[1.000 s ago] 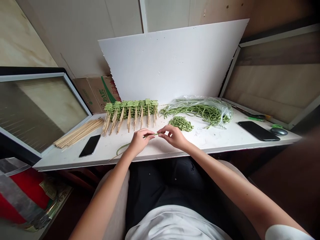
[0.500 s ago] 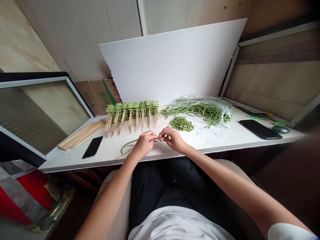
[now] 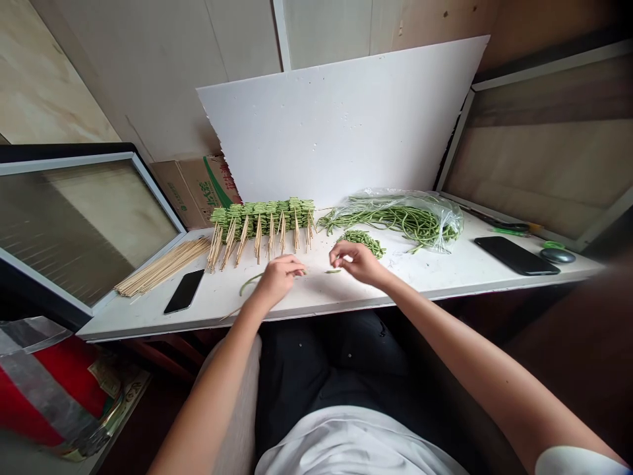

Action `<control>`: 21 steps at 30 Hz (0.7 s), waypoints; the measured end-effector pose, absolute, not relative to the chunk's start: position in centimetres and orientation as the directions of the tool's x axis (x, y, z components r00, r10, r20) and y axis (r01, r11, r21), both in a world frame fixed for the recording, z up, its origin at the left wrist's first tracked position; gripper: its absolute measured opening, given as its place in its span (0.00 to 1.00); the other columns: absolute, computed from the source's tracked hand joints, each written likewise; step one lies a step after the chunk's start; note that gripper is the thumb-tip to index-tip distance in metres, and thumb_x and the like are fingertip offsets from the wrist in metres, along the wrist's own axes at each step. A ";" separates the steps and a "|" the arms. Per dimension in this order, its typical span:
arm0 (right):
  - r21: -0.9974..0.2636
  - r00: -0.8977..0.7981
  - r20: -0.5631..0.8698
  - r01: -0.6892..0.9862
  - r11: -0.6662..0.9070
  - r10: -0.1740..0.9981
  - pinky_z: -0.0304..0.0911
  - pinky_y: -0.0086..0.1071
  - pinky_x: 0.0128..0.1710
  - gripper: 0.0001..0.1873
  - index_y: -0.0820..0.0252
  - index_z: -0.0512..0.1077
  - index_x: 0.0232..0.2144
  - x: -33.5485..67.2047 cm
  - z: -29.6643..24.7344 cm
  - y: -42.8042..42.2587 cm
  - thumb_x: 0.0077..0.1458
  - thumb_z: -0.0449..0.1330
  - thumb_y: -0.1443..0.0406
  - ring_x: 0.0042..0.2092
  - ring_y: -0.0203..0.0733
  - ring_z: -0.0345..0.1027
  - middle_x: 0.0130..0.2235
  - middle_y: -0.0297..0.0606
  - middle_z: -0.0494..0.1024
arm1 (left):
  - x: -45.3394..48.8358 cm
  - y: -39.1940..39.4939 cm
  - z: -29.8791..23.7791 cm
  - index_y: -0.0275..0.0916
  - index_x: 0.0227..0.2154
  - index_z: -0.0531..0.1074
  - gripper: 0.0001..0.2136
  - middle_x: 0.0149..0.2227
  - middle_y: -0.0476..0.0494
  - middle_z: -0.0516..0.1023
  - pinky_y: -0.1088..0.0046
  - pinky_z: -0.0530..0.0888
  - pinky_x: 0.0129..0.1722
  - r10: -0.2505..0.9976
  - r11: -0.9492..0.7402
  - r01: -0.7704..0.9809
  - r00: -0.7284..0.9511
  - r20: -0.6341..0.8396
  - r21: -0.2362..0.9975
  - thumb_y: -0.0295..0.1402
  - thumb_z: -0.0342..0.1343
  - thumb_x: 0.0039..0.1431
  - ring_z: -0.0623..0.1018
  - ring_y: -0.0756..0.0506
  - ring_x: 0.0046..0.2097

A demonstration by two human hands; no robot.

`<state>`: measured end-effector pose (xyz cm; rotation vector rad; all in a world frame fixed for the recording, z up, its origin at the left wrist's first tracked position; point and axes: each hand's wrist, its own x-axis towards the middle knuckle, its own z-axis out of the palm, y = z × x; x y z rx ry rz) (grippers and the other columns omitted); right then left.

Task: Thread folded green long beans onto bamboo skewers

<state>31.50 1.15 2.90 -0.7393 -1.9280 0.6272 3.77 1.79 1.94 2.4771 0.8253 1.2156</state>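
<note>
hands apart now — left hand (image 3: 279, 280) curled around yardlong bean (image 3: 250, 284) | right hand (image 3: 359, 262) loose, empty | one cut bean piece (image 3: 333, 270) | two smartphones (image 3: 184, 291)

White T-shirt (image 3: 353, 445), short sleeves; right sleeve (image 3: 576, 462) shows at lower right corner, its edge rounded and plain. Dark trousers (image 3: 326, 369) across the lap, small pale studs near the top. Beige patch (image 3: 237, 409) beside them: garment or seat, cannot tell. Forearms uncovered; left hand (image 3: 279, 280) and right hand (image 3: 359, 262) bare, no gloves.
</note>
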 end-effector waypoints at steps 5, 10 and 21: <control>-0.630 -0.088 0.682 0.435 0.643 0.726 0.66 0.38 0.36 0.17 0.56 0.85 0.36 35.5 3.2 2.8 0.58 0.71 0.50 0.37 0.47 0.72 0.34 0.43 0.82 | 0.3 2.9 3.0 0.39 0.39 0.85 0.09 0.38 0.43 0.82 0.68 0.79 0.42 0.654 -0.736 0.459 0.295 0.696 0.497 0.25 0.59 0.65 0.81 0.45 0.40; -0.526 -0.324 0.594 0.536 0.660 0.736 0.68 0.42 0.40 0.15 0.56 0.86 0.39 34.3 0.1 3.7 0.67 0.63 0.56 0.39 0.50 0.75 0.36 0.45 0.84 | 1.2 2.9 2.6 0.40 0.43 0.84 0.10 0.39 0.43 0.80 0.70 0.78 0.42 0.660 -0.737 0.472 0.347 0.666 0.484 0.28 0.57 0.68 0.79 0.46 0.41; -0.273 -0.425 0.625 0.667 0.694 0.655 0.66 0.46 0.43 0.08 0.56 0.85 0.36 32.7 -1.9 2.9 0.61 0.69 0.59 0.42 0.54 0.65 0.36 0.47 0.81 | 2.5 2.4 1.9 0.39 0.47 0.83 0.14 0.42 0.42 0.77 0.69 0.77 0.45 0.654 -0.748 0.484 0.416 0.632 0.454 0.25 0.52 0.70 0.78 0.47 0.42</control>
